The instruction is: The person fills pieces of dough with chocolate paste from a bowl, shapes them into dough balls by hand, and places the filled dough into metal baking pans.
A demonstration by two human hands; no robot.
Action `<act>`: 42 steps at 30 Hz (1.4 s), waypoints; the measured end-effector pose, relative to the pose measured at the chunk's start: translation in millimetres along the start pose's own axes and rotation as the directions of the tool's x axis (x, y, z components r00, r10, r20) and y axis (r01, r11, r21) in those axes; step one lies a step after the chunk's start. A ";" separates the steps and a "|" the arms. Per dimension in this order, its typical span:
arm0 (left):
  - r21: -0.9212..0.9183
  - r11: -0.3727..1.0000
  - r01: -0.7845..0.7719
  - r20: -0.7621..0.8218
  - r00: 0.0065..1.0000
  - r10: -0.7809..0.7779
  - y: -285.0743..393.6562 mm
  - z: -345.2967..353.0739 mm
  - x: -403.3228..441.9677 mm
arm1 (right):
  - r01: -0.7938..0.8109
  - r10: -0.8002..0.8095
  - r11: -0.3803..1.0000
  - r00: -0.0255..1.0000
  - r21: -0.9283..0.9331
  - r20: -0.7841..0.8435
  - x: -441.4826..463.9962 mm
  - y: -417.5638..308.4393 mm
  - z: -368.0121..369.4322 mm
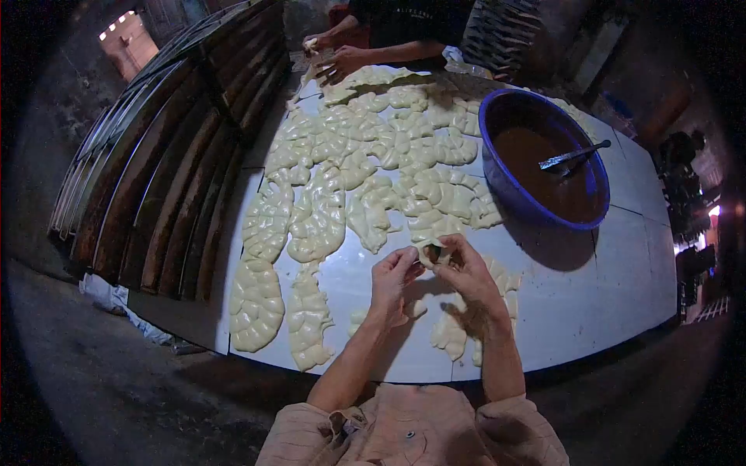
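A small piece of pale dough (pixel 424 250) is held up over the table, pinched between the fingertips of both hands. My left hand (pixel 395 281) comes at it from the left with thumb and fingers closed together. On the other side, my right hand (pixel 468 278) grips it between thumb and bent fingers; a dark spot shows between those fingers, but I cannot make out what it is. Beneath and around the hands lie flat, lumpy, shiny sheets of pale dough (pixel 317 213). A ragged strip of dough (pixel 449 330) lies below my right hand.
A blue basin (pixel 505 182) of brown liquid (pixel 536 182) stands on the white table (pixel 629 256) at right, a metal-looking utensil (pixel 575 154) resting in it. Dark stacked trays (pixel 175 155) lean at left. Across the table, a co-worker's hands (pixel 338 60) hold a pale piece.
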State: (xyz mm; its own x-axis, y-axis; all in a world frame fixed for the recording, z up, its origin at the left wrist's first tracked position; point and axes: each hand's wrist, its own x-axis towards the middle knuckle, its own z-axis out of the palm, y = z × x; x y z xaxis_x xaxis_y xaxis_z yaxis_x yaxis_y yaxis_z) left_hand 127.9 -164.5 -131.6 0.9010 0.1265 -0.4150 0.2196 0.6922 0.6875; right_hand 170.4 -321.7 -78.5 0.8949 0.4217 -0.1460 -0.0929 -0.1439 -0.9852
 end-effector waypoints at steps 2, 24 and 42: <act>0.011 0.998 -0.061 -0.041 0.997 0.061 4.2 -2.1 -3.6 | 0.230 -0.254 0.928 0.966 -0.294 -0.044 -4.9 3.5 22.5; 0.201 0.979 -0.020 0.177 0.984 -0.016 46.6 -12.2 -23.0 | 0.412 -0.432 0.893 0.897 -0.182 -0.089 -1.3 21.2 42.1; 0.350 0.928 -0.130 0.218 0.974 0.054 34.3 -25.2 -38.9 | 0.510 -0.576 0.770 0.814 -0.384 -0.073 -30.5 -8.7 55.0</act>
State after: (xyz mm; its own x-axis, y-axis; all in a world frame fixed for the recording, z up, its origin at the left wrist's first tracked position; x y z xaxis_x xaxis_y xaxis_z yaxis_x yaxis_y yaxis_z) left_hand 91.0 -127.8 -106.8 0.9713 0.0056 -0.2376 0.2181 0.3766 0.9003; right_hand 119.9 -284.1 -70.4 0.8141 0.3607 0.4551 0.5524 -0.2394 -0.7984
